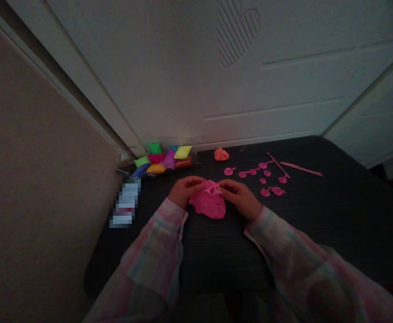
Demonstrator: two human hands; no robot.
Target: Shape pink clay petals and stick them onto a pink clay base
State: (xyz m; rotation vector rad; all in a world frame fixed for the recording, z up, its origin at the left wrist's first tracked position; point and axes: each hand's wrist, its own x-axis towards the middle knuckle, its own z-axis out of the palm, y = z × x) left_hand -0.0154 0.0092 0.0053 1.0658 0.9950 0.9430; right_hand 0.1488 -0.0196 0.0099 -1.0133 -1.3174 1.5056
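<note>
A lump of pink modelling clay [209, 204] is held between my two hands above the dark table. Its upper part is folded, with a small gap near the top, while the lower part spreads into a flattened, ragged-edged piece. My left hand [185, 190] grips the clay's left edge, thumb across the top. On the opposite side my right hand [241, 197] pinches the upper right edge with thumb and fingers. Some fingertips are hidden behind the clay. Small pink clay pieces [265, 192], several of them round with thin tails, lie to the right of my right hand.
Bright clay packets [156, 159] in clear plastic lie at the back left. Nearer is a blurred-out flat rectangle [125, 204]. An orange clay lump [221, 154] sits behind my hands. A long pink strip [301, 168] lies right. A white panel [183, 89] rises behind the table [223, 255].
</note>
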